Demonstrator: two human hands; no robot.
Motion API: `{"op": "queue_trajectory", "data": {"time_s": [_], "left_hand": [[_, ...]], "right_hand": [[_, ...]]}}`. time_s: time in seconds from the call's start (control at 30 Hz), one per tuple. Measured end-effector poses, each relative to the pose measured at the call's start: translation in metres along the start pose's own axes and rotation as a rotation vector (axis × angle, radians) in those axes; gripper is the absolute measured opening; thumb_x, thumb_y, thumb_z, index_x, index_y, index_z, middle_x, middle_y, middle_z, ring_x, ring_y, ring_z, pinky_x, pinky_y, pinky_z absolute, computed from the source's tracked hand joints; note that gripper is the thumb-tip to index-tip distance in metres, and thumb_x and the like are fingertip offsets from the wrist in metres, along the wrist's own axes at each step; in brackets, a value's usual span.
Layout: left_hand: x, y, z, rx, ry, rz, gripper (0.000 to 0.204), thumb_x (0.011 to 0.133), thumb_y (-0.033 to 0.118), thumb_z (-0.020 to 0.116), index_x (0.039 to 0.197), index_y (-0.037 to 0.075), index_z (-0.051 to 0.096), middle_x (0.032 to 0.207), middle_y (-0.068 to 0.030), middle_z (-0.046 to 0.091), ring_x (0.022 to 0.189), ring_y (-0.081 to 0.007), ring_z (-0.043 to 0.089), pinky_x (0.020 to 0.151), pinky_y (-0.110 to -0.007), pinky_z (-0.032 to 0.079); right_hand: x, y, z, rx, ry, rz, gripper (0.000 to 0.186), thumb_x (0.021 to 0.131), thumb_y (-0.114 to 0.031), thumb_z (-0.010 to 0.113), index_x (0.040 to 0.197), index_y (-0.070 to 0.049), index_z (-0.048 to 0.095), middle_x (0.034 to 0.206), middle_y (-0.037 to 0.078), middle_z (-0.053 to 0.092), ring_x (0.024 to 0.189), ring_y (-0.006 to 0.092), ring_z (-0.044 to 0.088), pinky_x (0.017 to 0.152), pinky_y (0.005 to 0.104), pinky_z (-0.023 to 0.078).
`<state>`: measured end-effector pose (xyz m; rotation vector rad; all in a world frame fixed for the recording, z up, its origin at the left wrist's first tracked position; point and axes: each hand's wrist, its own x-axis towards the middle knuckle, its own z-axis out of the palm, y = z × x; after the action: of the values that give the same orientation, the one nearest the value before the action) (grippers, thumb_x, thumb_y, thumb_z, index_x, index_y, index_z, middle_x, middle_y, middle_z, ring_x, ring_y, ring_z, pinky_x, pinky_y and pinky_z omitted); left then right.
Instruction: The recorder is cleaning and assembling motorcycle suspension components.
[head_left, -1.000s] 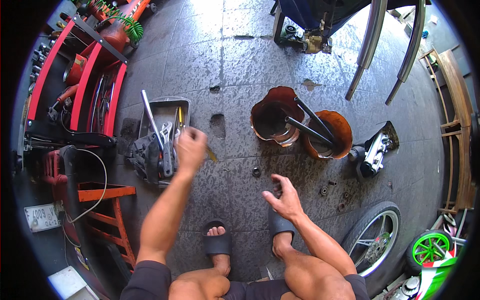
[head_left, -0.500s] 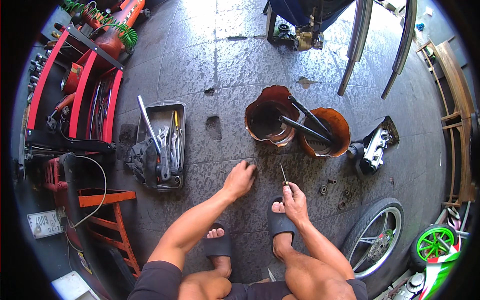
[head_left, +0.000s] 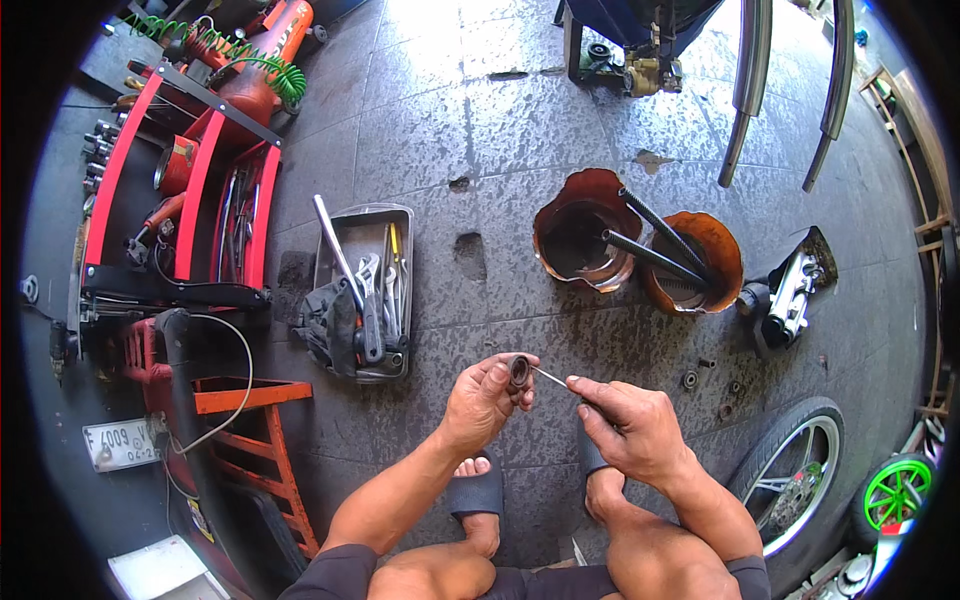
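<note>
Between the thumb and fingers of my left hand (head_left: 474, 408) is a dark, grimy ring-shaped part (head_left: 518, 373), its round opening turned toward the right. My right hand (head_left: 642, 428) closes around the handle of a thin screwdriver (head_left: 551, 378), hiding most of that handle. The slim metal shaft points left, and its tip reaches the edge of the ring; whether it is inside the opening I cannot tell. Both hands are raised above the dark floor, in front of my feet. Small metal rings, among them a bearing-like one (head_left: 690, 380), lie on the floor to the right.
Two rusty cans (head_left: 740, 255) stand ahead, long springs in the right one. A tool tray (head_left: 405, 300) with wrenches lies left, beside a red tool rack (head_left: 185, 240). A spoked wheel (head_left: 835, 450) lies at right. Two fork tubes (head_left: 750, 80) hang at upper right.
My left hand has lifted from the floor and now holds the ring part. My right hand has turned the screwdriver from pointing away to pointing left at the ring. The view has shifted slightly left.
</note>
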<state>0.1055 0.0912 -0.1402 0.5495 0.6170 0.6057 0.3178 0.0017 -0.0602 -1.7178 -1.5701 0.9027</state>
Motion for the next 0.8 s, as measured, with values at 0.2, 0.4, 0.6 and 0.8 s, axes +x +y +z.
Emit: {"op": "queue_trajectory", "data": {"time_s": [0.2, 0.4, 0.6, 0.8], "left_hand": [[-0.001, 0.0, -0.002, 0.101, 0.029, -0.037, 0.055, 0.094, 0.044, 0.064, 0.119, -0.005, 0.061, 0.088, -0.0077, 0.064, 0.078, -0.0164, 0.062, 0.07, -0.028, 0.051], [0.001, 0.002, -0.003, 0.398, 0.016, -0.004, 0.053, 0.095, 0.044, 0.064, 0.118, -0.003, 0.064, 0.085, -0.0038, 0.061, 0.078, -0.0116, 0.059, 0.069, -0.025, 0.049], [0.002, 0.004, -0.004, 0.443, -0.037, 0.001, 0.048, 0.096, 0.04, 0.064, 0.118, -0.002, 0.065, 0.087, -0.0004, 0.06, 0.078, -0.0075, 0.054, 0.07, -0.023, 0.047], [0.006, 0.004, -0.015, 0.368, -0.055, -0.076, 0.039, 0.097, 0.034, 0.066, 0.114, -0.001, 0.065, 0.084, 0.0019, 0.06, 0.074, -0.0051, 0.052, 0.067, -0.022, 0.045]], "right_hand": [[0.001, 0.0, 0.002, -0.05, 0.022, -0.031, 0.035, 0.083, -0.006, 0.07, 0.118, -0.008, 0.07, 0.071, 0.011, 0.062, 0.059, 0.0272, 0.062, 0.052, 0.0369, 0.048], [-0.001, -0.01, 0.001, -0.272, -0.022, -0.054, 0.034, 0.082, -0.01, 0.071, 0.116, -0.012, 0.071, 0.071, 0.009, 0.062, 0.057, 0.0279, 0.062, 0.051, 0.039, 0.05], [-0.003, -0.008, 0.002, -0.208, -0.095, 0.008, 0.03, 0.082, -0.012, 0.069, 0.113, -0.011, 0.071, 0.076, 0.011, 0.068, 0.064, 0.0306, 0.068, 0.055, 0.04, 0.053], [0.003, 0.001, 0.006, -0.002, -0.134, 0.04, 0.031, 0.084, -0.016, 0.064, 0.115, -0.011, 0.068, 0.074, 0.013, 0.068, 0.063, 0.0374, 0.067, 0.058, 0.0468, 0.055]]}}
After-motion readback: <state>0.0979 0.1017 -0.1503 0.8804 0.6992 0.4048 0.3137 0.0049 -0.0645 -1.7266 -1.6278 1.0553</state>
